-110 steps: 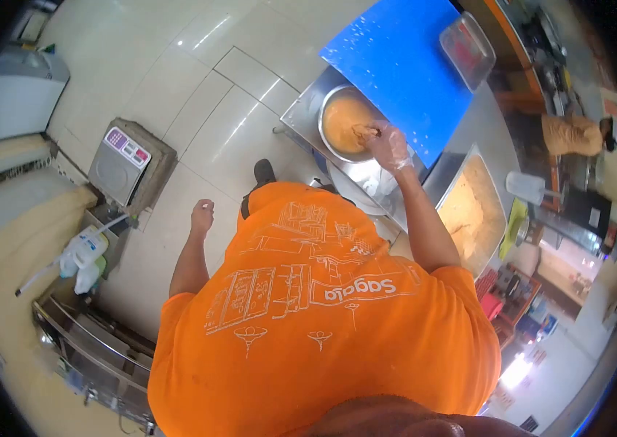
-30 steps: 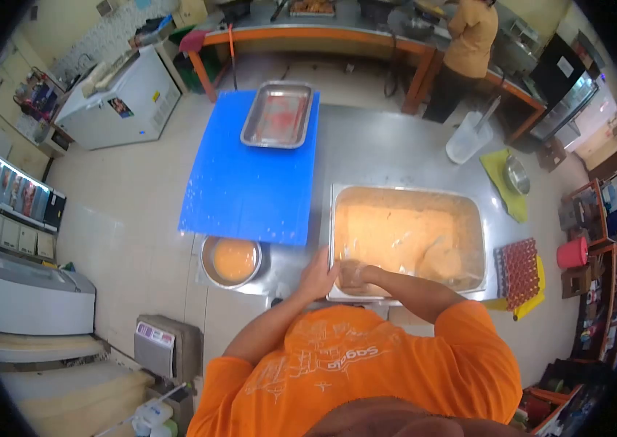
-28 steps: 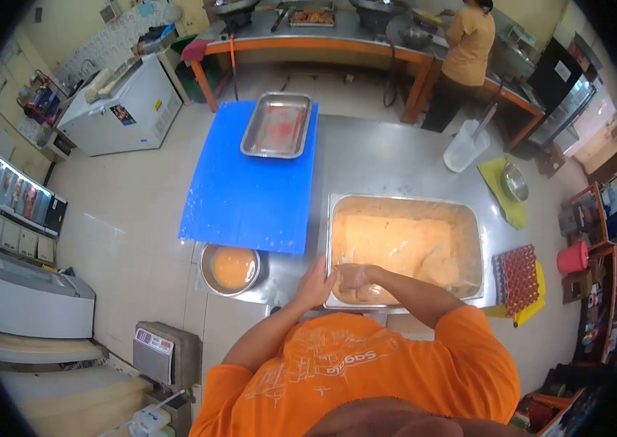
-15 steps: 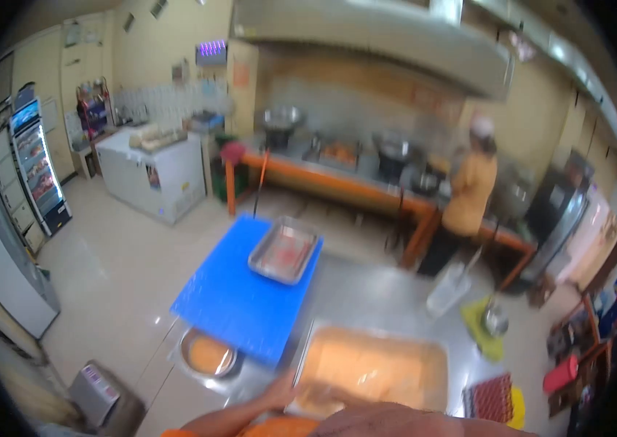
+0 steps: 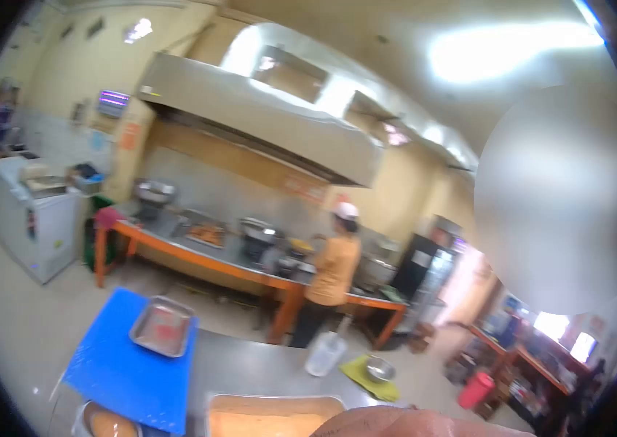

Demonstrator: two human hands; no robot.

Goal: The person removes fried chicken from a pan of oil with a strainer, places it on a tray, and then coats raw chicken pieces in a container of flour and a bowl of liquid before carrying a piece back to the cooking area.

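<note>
Neither of my hands shows; only a bare stretch of arm crosses the bottom edge, its hand out of sight. Just beyond it, cut off by the frame, is a rectangular metal tray holding orange liquid or batter. To the left lies a blue board, with a shallow metal pan with reddish residue on its far end. Below the board a round metal pot with orange contents is partly visible. What my hands touch is hidden.
A steel table carries a clear plastic container and a metal bowl on a green cloth. Another person stands at the orange-framed cooking counter. A white chest freezer is far left. A blurred oval covers the upper right.
The view has swung up and to the right, so the table things sit lower and further left. My hands, earlier at the tray's near edge, have dropped out of view.
</note>
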